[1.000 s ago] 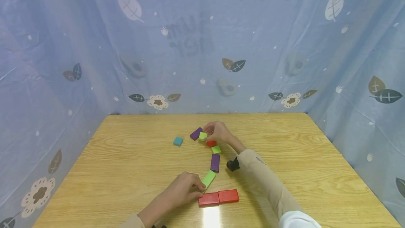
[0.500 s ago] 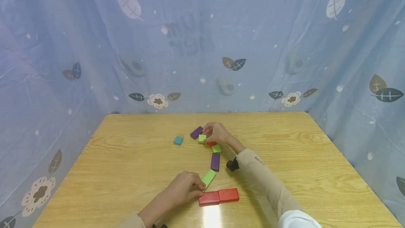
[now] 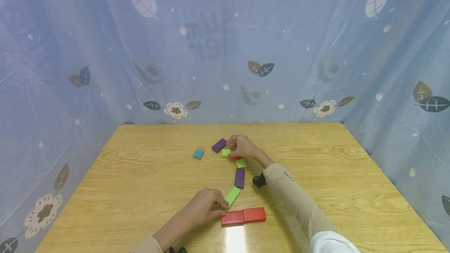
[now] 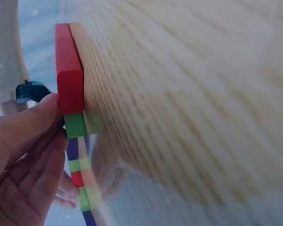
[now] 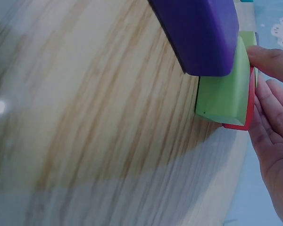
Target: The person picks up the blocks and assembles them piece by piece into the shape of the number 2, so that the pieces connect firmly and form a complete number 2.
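Note:
At the far end of a winding row of blocks, my right hand (image 3: 243, 147) pinches a small light-green block (image 3: 226, 153), between a purple block (image 3: 219, 145) and a red block (image 3: 236, 158) that the hand partly hides. My left hand (image 3: 205, 206) is by the near end, its thumb at the left end of a red rectangular block (image 3: 232, 218) and its fingertips beside a long green block (image 3: 233, 196). In the left wrist view, the thumb meets the corner of the red block (image 4: 70, 89). Its fingers are loosely bent.
A second red block (image 3: 254, 214) adjoins the first. A purple block (image 3: 240, 178) and a small green block (image 3: 240, 163) continue the row. A teal block (image 3: 198, 154) lies apart at left. Blue patterned curtain (image 3: 225, 50) surrounds the wooden table (image 3: 140, 175).
My right hand has lowered the small green block slightly, close beside the red block and the far purple one. The left hand stays in place. The head view tilts down slightly.

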The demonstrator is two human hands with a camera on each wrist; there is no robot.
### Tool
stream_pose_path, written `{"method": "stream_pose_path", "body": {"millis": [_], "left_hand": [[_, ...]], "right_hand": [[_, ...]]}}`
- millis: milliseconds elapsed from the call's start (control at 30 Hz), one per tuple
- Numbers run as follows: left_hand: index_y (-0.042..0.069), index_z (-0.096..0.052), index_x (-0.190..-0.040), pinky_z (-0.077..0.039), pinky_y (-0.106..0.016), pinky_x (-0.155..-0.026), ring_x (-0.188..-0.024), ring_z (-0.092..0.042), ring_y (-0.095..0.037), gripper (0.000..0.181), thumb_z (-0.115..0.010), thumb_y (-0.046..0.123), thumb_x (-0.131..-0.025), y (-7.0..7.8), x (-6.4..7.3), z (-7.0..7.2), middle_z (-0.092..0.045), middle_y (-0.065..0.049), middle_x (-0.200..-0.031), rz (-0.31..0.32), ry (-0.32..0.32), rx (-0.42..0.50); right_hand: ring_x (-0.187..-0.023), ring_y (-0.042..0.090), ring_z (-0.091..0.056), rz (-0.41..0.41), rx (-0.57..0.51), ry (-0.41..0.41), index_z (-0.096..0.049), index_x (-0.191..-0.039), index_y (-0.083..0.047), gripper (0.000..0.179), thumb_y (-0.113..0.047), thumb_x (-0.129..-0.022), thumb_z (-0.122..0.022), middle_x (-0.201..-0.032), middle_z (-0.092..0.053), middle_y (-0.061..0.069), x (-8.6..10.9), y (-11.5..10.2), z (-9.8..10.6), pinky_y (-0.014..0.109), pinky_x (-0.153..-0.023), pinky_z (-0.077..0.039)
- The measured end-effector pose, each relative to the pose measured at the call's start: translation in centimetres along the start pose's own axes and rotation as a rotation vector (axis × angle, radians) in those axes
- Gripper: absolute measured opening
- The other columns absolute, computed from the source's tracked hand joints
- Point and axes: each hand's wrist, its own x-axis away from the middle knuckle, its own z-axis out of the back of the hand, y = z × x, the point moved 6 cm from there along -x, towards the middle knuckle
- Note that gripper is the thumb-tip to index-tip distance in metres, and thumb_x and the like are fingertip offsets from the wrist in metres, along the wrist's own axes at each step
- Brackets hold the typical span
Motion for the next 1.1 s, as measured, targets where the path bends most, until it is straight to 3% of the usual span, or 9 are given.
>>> {"method": "stream_pose_path", "body": {"millis": [200, 333, 600, 800, 1000, 1100], "left_hand": [[0.01, -0.077, -0.09, -0.051, -0.016, -0.077, -0.085, -0.063, -0.003, 0.011, -0.078, 0.011, -0.079, -0.1, -0.1, 0.0, -0.071, 0.007, -0.089, -0.002, 0.001, 0.001], [0.01, -0.077, -0.09, -0.051, -0.017, -0.077, -0.085, -0.063, -0.003, 0.011, -0.078, 0.011, -0.079, -0.1, -0.1, 0.0, -0.071, 0.007, -0.089, 0.004, -0.003, 0.002], [0.01, -0.077, -0.091, -0.051, -0.017, -0.078, -0.086, -0.064, -0.003, 0.011, -0.077, 0.011, -0.08, -0.1, 0.0, 0.0, -0.071, 0.006, -0.09, 0.006, -0.009, 0.013], [0.011, -0.076, -0.091, -0.051, -0.016, -0.078, -0.086, -0.064, -0.003, 0.012, -0.077, 0.012, -0.079, -0.1, 0.1, -0.5, -0.071, 0.007, -0.09, 0.006, -0.015, 0.013], [0.01, -0.076, -0.089, -0.052, -0.017, -0.078, -0.086, -0.064, -0.004, 0.009, -0.077, 0.012, -0.08, 0.1, -0.1, -0.2, -0.071, 0.005, -0.089, 0.008, -0.009, 0.001], [0.009, -0.076, -0.089, -0.052, -0.017, -0.079, -0.086, -0.065, -0.005, 0.01, -0.077, 0.011, -0.08, 0.0, -0.1, 0.1, -0.071, 0.004, -0.09, 0.014, -0.01, -0.008]], "right_hand": [[-0.095, 0.023, -0.065, -0.034, -0.048, -0.027, -0.063, -0.109, 0.002, 0.04, -0.01, -0.075, -0.082, -0.1, -0.071, 0.01, 0.1, 0.5, 0.1, 0.029, -0.082, -0.054], [-0.098, 0.025, -0.064, -0.068, -0.104, -0.01, -0.063, -0.112, 0.001, 0.037, -0.015, -0.082, -0.077, -0.103, -0.069, 0.011, 0.4, 0.9, 0.9, 0.033, -0.086, -0.053], [-0.105, 0.026, -0.061, -0.093, -0.384, 0.091, -0.06, -0.121, 0.004, 0.037, -0.014, -0.09, -0.068, -0.118, -0.063, 0.02, 1.1, 2.8, 2.8, 0.038, -0.092, -0.05], [-0.115, 0.031, -0.057, -0.077, -0.505, 0.079, -0.058, -0.125, 0.002, 0.038, -0.018, -0.093, -0.064, -0.127, -0.057, 0.024, 1.6, 3.6, 3.1, 0.041, -0.097, -0.048], [-0.118, 0.028, -0.056, -0.018, -0.613, 0.063, -0.057, -0.126, 0.001, 0.037, -0.017, -0.094, -0.063, -0.132, -0.052, 0.028, 3.3, 2.4, 4.3, 0.053, -0.104, -0.039], [-0.117, 0.028, -0.057, 0.024, -0.627, 0.07, -0.057, -0.126, 0.003, 0.037, -0.015, -0.094, -0.063, -0.129, -0.056, 0.024, 4.8, 1.6, 5.0, 0.054, -0.103, -0.039]]}}
